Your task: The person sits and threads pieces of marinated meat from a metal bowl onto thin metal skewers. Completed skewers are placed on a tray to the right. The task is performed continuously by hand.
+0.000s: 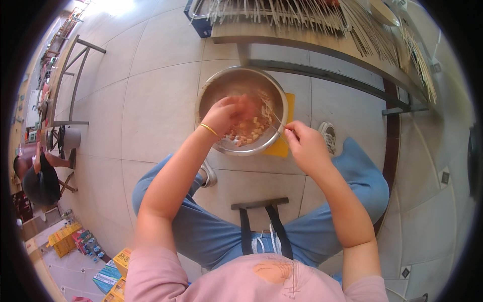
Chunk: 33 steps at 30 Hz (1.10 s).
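Observation:
A wide stainless steel bowl (241, 150) stands low in front of me, holding small pieces of what looks like raw meat (252, 132) with paler chunks among them. My left hand (230, 111) reaches inside the bowl, its fingers blurred; whether they grip a piece cannot be told. Over the bowl's right rim, my right hand (303, 141) pinches thin skewers (278, 122) between thumb and fingers. Their far ends point into the bowl, near the meat.
A table (302, 43) runs along the top right, bearing a tray of many thin skewers (264, 13). Something flat and yellow (280, 147) lies under the bowl. Another person (41, 177) sits at far left, near a grey bucket (71, 138). Yellow boxes (64, 239) stand lower left.

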{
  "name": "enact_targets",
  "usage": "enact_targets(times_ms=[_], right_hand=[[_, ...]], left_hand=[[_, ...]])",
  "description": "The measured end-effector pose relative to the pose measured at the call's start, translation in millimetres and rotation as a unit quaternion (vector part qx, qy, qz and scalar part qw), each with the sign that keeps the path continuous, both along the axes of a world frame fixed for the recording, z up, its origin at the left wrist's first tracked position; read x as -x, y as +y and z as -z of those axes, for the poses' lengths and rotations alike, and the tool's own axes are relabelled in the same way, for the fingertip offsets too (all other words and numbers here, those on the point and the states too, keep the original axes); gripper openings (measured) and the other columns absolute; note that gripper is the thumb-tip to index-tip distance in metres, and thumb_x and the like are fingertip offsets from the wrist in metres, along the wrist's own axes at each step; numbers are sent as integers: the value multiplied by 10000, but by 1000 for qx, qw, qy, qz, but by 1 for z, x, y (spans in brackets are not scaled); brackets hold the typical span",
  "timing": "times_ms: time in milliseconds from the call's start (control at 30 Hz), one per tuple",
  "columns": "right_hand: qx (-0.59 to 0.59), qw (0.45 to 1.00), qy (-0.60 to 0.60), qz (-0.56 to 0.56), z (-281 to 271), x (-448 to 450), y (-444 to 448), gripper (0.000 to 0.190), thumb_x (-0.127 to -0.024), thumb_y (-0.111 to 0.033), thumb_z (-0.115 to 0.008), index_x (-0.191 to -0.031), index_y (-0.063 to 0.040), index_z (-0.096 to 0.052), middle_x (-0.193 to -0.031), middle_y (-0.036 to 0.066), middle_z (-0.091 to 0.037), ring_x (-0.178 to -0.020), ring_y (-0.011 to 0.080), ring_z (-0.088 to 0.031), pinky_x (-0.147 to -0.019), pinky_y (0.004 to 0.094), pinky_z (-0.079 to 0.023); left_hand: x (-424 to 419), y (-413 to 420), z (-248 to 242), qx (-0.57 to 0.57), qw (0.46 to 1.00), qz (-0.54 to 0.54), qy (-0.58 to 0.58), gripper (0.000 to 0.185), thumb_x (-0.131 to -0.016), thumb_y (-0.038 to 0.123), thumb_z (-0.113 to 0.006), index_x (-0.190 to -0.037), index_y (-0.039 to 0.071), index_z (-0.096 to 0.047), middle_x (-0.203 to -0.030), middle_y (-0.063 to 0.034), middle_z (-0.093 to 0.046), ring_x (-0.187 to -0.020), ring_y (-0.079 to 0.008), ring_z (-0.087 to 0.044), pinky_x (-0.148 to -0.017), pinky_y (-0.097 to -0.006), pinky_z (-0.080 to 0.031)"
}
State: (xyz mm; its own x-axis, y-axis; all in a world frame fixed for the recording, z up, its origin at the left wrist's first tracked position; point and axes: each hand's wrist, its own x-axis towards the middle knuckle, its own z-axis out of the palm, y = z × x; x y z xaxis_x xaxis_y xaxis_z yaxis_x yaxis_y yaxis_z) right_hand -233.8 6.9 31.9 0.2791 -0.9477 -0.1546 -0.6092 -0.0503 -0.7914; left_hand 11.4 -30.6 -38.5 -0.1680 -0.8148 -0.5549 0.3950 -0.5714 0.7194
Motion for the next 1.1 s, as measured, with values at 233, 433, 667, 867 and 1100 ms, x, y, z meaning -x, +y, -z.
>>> enact_targets(times_ms=[233,433,667,867,1100], right_hand=[[-29,992,-120,-13,-5,-9,7,139,-927,-92,-553,-985,23,-606,-660,-20,-526,-592,42,-435,-530,211,-350],[-69,990,-110,-53,-9,-12,12,153,-910,-109,-568,-983,21,-603,-684,107,-599,-573,147,-522,-557,276,-421],[-67,989,-118,-52,-7,-14,13,145,-914,-102,-570,-978,25,-598,-651,70,-556,-563,102,-464,-538,253,-391],[-65,989,-120,-49,-6,-15,12,149,-916,-102,-570,-981,29,-600,-655,63,-563,-564,92,-464,-534,248,-390],[-58,990,-118,-46,-9,-15,11,147,-913,-98,-574,-973,32,-608,-671,73,-591,-573,90,-492,-538,244,-400]], left_hand=[[-14,1,-47,17,990,-87,112,224,-973,116,-467,-1126,-22,-554,-1222,-200,-576,-1097,-250,-593,-910,-299,-528],[-28,-4,-36,143,980,-138,30,226,-981,130,-457,-1110,-39,-535,-1215,-198,-576,-1083,-240,-599,-891,-296,-543],[-38,-7,-37,71,960,-195,186,197,-968,103,-473,-1096,-40,-520,-1206,-191,-581,-1078,-235,-605,-877,-293,-553],[-26,-10,-51,44,970,-215,101,181,-965,98,-481,-1090,-28,-518,-1181,-186,-599,-1066,-236,-613,-877,-290,-555],[-20,-8,-58,34,974,-211,75,183,-963,98,-486,-1097,-23,-516,-1165,-186,-607,-1064,-239,-614,-885,-293,-554]])
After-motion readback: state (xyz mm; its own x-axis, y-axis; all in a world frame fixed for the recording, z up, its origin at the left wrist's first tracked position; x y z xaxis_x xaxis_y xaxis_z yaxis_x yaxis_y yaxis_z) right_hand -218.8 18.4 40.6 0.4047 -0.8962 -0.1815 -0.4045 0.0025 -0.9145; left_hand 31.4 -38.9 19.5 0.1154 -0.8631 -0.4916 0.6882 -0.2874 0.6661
